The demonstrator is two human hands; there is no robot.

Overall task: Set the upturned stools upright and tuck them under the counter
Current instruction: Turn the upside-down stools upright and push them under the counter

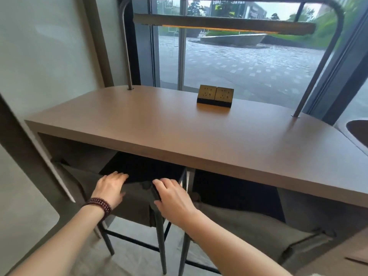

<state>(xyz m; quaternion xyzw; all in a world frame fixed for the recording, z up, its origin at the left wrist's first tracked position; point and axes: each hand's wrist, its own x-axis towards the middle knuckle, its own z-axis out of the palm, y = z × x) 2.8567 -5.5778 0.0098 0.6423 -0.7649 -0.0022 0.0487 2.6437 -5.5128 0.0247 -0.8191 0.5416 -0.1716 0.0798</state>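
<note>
A brown counter [179, 124] runs across the scene in front of a large window [249, 62], and 2 stools stand upright beneath its near edge. The left stool [131, 204] has an olive-grey padded back facing the viewer and thin dark metal legs on the pale floor; its seat reaches into the dark space under the counter. The left hand [110, 187], with a dark red bead bracelet [99, 205] at the wrist, lies flat with fingers spread on the top of that back, not closed around it. The right hand [171, 198] rests on the right upper corner of the same back, fingers loosely curled over the edge and the thumb down the near side, in a light hold. Just to the right, the right stool [258, 236] stands partly under the counter, its cushioned back angled toward the near right. On the far part of the counter sits a brass-coloured socket block [215, 96], and 2 metal tubes rise from the counter to carry a lamp bar [223, 23] overhead.
</note>
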